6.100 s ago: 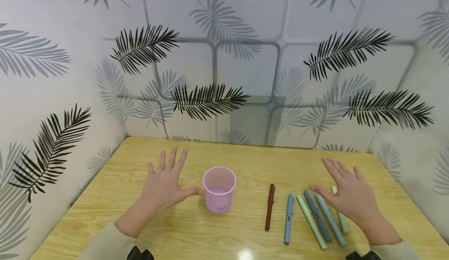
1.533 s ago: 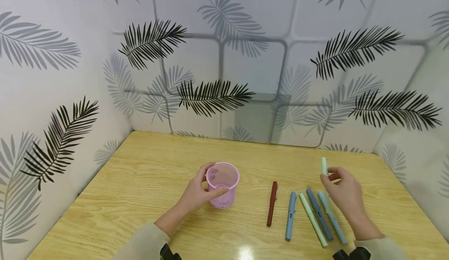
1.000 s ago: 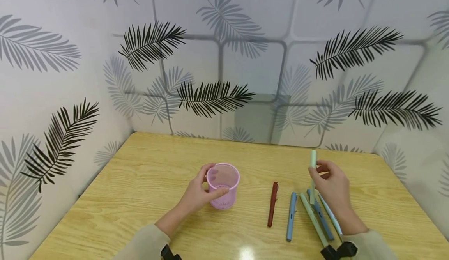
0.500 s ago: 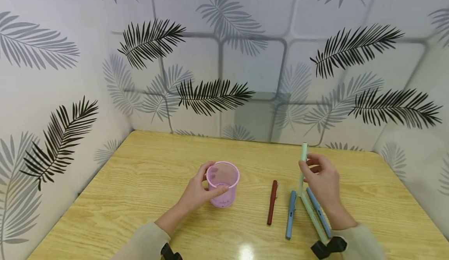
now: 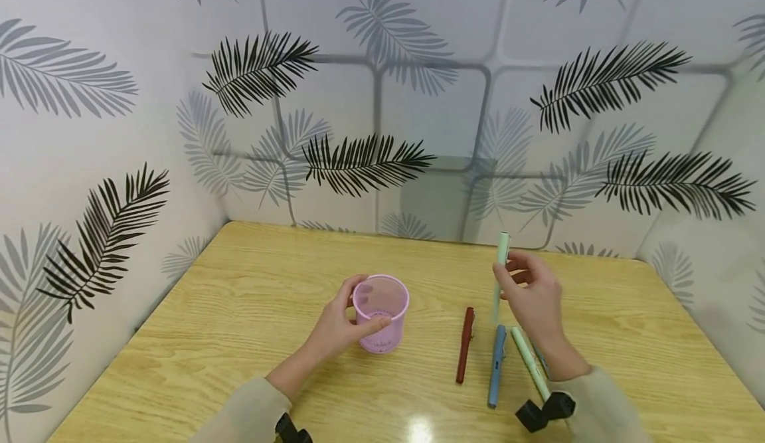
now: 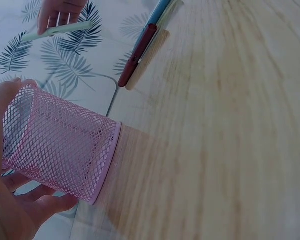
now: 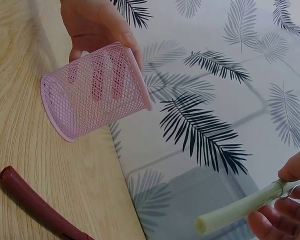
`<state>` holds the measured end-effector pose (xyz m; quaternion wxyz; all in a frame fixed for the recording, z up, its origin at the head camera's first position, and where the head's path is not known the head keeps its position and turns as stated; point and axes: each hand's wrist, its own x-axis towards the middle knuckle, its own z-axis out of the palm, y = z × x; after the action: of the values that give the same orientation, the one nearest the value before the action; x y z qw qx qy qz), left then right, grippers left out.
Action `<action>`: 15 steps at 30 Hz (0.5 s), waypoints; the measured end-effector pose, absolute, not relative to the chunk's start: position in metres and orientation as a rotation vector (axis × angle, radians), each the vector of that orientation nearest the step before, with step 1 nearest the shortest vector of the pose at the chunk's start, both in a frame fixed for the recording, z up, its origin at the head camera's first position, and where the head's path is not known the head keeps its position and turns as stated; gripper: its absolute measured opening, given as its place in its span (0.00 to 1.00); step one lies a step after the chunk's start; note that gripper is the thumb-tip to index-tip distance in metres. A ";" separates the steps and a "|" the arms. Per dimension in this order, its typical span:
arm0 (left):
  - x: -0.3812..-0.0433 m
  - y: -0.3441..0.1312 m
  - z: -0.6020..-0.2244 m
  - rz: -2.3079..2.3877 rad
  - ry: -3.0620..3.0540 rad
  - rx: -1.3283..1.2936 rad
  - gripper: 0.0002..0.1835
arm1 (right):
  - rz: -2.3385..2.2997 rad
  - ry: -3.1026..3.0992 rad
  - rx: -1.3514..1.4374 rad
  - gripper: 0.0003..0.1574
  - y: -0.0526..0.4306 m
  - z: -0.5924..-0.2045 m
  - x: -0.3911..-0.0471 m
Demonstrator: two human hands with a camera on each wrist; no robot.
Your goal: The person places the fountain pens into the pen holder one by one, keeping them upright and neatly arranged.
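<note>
Pinching a light green pen [image 5: 502, 257] near its clip, right hand [image 5: 534, 297] has it about upright, raised over the table [image 5: 269, 264], between red pen [image 5: 465, 347] and wrist; slim, smooth, flat-ended. Left hand [image 5: 336, 330] wraps a pink mesh cup [image 5: 382, 337], upright, smooth rim, mouth up. Held pen's lower end blurry in head view. Dark blue pen [image 5: 540, 358] mostly hidden by right forearm; second green pen [image 5: 530, 360] partly covered by black wrist device [image 5: 545, 411]. Red pen cut off in right wrist view. Far table edge meets patterned wall [image 5: 442, 117]; open wood between cup and red pen, wider stretch left of cup.
</note>
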<state>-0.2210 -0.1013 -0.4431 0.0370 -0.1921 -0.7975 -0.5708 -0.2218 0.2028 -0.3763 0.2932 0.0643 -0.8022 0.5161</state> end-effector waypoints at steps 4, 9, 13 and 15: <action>-0.221 -0.101 -0.444 -1.758 -2.439 -0.593 0.45 | 1.403 -2.121 0.191 0.13 0.196 -0.376 -0.223; -0.223 -0.101 -0.445 -1.755 -2.434 -0.606 0.44 | 1.440 -2.100 0.188 0.13 0.189 -0.379 -0.225; -0.223 -0.102 -0.446 -1.752 -2.421 -0.613 0.43 | 1.487 -2.085 0.200 0.13 0.180 -0.379 -0.226; -0.223 -0.102 -0.447 -1.753 -2.418 -0.609 0.43 | 1.503 -2.078 0.218 0.13 0.175 -0.377 -0.226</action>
<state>-0.2227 -0.1022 -0.4467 0.0467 -0.1995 -0.7925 -0.5744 -0.2261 0.1753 -0.3774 0.2798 0.0812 -0.7751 0.5607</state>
